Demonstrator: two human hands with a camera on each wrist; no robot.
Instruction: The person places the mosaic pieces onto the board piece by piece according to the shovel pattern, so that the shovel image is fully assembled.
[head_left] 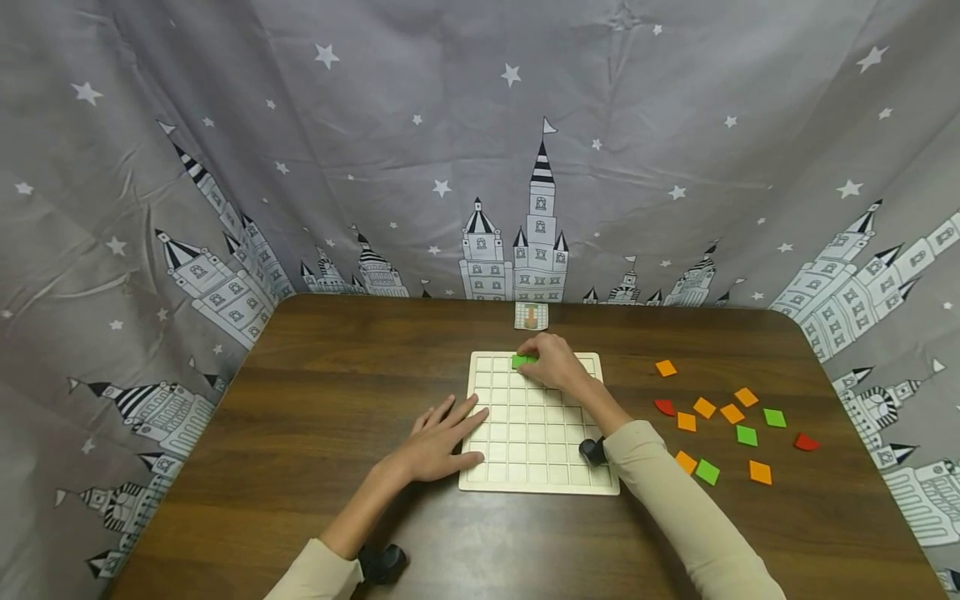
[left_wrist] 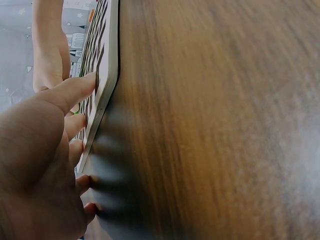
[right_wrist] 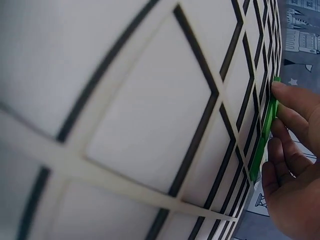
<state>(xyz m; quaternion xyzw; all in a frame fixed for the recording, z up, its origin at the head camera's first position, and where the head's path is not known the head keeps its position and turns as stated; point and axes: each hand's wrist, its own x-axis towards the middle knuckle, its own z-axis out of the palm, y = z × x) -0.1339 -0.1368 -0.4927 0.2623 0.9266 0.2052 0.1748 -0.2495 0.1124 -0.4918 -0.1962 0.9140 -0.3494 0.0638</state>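
A pale wooden grid board [head_left: 528, 433] with square cells lies on the table. My right hand [head_left: 551, 362] is at its far edge, pinching a green square tile [right_wrist: 274, 102] between thumb and fingers. Beside it, along the far row, shows another green piece [right_wrist: 257, 160]; the fingers partly cover the green in the head view. Fingers spread, my left hand [head_left: 438, 442] rests on the board's left edge. In the left wrist view, that hand's thumb [left_wrist: 82, 89] lies over the board's rim, and some fingertips reach past it.
On the table's right lie loose orange tiles [head_left: 760, 472], green tiles [head_left: 707, 472] and red rounded pieces [head_left: 807, 442]. A small picture card [head_left: 531, 316] lies beyond the board at the far table edge. Behind hangs a grey curtain [head_left: 420, 167] printed with castles and stars.
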